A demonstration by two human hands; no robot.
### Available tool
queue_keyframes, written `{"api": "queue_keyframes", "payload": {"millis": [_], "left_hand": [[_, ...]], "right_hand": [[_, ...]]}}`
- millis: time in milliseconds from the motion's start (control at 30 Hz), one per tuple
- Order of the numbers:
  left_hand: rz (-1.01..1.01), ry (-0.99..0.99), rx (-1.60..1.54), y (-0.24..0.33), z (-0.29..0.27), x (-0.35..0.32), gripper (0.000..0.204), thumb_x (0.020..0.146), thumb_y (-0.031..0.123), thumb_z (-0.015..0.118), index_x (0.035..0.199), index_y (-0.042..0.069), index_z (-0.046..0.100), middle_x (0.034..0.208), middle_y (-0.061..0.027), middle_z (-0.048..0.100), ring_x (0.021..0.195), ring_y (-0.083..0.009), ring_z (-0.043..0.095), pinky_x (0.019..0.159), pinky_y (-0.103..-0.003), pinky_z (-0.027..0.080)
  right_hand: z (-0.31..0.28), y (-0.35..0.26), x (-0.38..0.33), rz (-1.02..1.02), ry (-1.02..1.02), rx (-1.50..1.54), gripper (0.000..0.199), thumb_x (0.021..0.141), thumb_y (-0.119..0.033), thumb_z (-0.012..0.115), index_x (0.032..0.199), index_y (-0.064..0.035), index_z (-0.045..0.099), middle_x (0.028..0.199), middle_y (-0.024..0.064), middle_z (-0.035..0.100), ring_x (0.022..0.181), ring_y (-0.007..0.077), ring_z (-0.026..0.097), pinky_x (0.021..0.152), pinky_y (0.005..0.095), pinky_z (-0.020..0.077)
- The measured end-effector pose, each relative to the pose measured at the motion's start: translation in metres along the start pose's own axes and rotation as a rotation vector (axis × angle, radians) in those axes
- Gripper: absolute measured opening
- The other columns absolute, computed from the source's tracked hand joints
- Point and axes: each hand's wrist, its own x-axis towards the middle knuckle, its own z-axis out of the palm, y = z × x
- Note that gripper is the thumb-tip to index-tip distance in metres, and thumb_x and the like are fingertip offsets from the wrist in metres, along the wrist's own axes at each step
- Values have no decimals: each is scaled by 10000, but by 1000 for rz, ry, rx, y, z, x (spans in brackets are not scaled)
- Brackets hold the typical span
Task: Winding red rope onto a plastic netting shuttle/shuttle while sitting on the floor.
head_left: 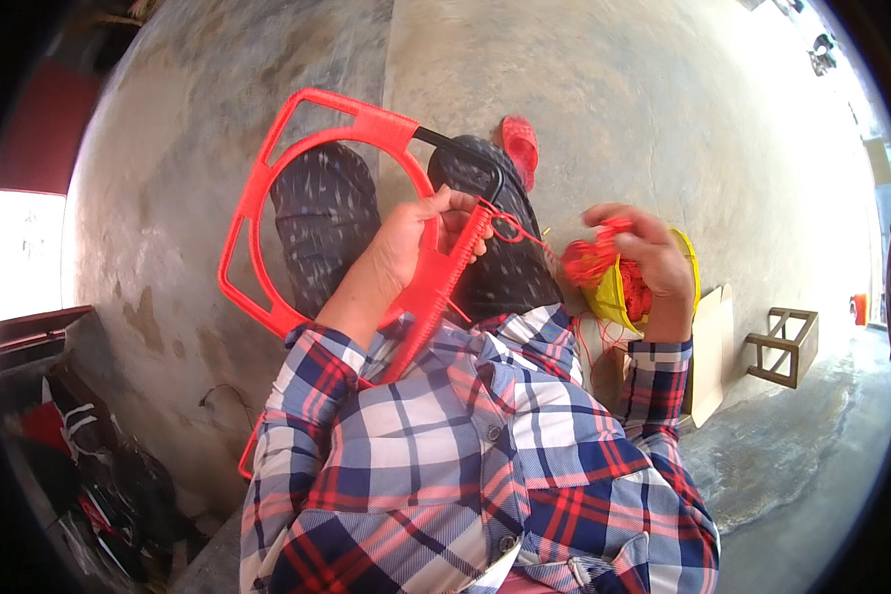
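Head view: left hand [411,243] grips ribbed plastic frame [267,188].

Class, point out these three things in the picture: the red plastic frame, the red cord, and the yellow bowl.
red plastic frame [267,163], head view, upper left rim.
red cord [510,230], head view, loop beside left hand.
yellow bowl [612,295], head view, outer wall.

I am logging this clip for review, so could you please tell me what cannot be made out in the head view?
- Lower part of the red plastic frame: hidden behind the plaid sleeve.
- Left hand: its grip on the frame's comb edge is partly covered by its own fingers.
- Right hand: its palm side is turned away, over red yarn.
- Yellow container: contents mostly hidden by that hand.
- Upper right corner: overexposed.
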Motion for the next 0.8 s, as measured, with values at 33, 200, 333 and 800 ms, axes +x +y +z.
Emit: {"api": "queue_keyframes", "payload": {"millis": [33, 200, 333, 800], "left_hand": [[17, 19, 27, 0, 0, -1, 395, 963, 356, 470, 1094, -7, 555, 943, -202, 643, 769, -301, 651, 702, -388, 547], [-2, 4, 22, 3, -1, 0, 399, 953, 358, 485, 1087, -11, 557, 943, -200, 642, 768, -296, 650, 705, -388, 545], [-13, -14, 2, 4, -4, 0, 395, 944, 357, 498, 1081, -7, 563, 947, -206, 641, 783, -304, 647, 717, -391, 541], [64, -104, -51, 12, 1, -7, 459, 946, 389, 494, 1241, 41, 535, 1005, -204, 612, 812, -309, 609, 726, -392, 508]], "right_hand": [[-9, 7, -9, -99, 96, 327, 240, 888, -162, 568, 1065, -2, 596, 988, 61, 624, 917, 210, 589, 825, 413, 480], [-86, 64, -17, -374, 366, 1168, 197, 954, -216, 539, 1076, -62, 554, 691, -23, 440, 642, 116, 452, 652, 272, 440], [-45, 74, 5, -226, 388, 903, 234, 927, -197, 567, 1103, -43, 572, 611, -65, 383, 518, 46, 362, 451, 206, 304], [66, 55, 1, 89, 0, 189, 247, 940, -296, 584, 791, -105, 537, 677, -70, 441, 602, 14, 378, 527, 196, 283]]}}
